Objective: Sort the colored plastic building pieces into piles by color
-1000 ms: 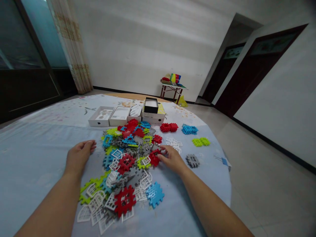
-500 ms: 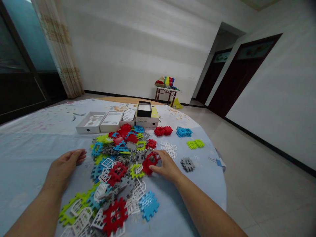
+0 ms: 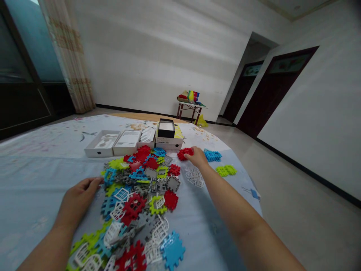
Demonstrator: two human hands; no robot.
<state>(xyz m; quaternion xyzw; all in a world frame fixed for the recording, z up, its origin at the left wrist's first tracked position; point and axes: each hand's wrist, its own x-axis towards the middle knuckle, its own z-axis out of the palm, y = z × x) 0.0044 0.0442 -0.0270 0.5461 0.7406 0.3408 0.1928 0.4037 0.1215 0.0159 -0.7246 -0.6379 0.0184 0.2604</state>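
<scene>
My right hand (image 3: 198, 157) reaches to the red stack beyond the pile, its thumb and fingers closed on a red interlocking building piece (image 3: 184, 154). The hand covers part of that stack, so I cannot tell which red piece it grips. My left hand (image 3: 81, 195) rests on the cloth at the left side of the pile, fingers curled together with nothing visible in them, close to a blue square frame piece (image 3: 109, 175). Between my hands spreads a mixed heap of notched plastic pieces, among them a red piece (image 3: 170, 200), a green frame (image 3: 158, 204) and a blue piece (image 3: 173, 249).
White latticed pieces (image 3: 194, 177), a blue stack (image 3: 212, 155) and a green stack (image 3: 226, 170) lie to the right. White open boxes (image 3: 98, 151) and a black box (image 3: 166, 128) stand behind the heap. A blue clip (image 3: 254, 194) sits near the table's right edge.
My right hand has moved from the heap's right side up to the red stack, carrying a red piece. A solid red piece stays in the heap. My forearm now hides the grey stack.
</scene>
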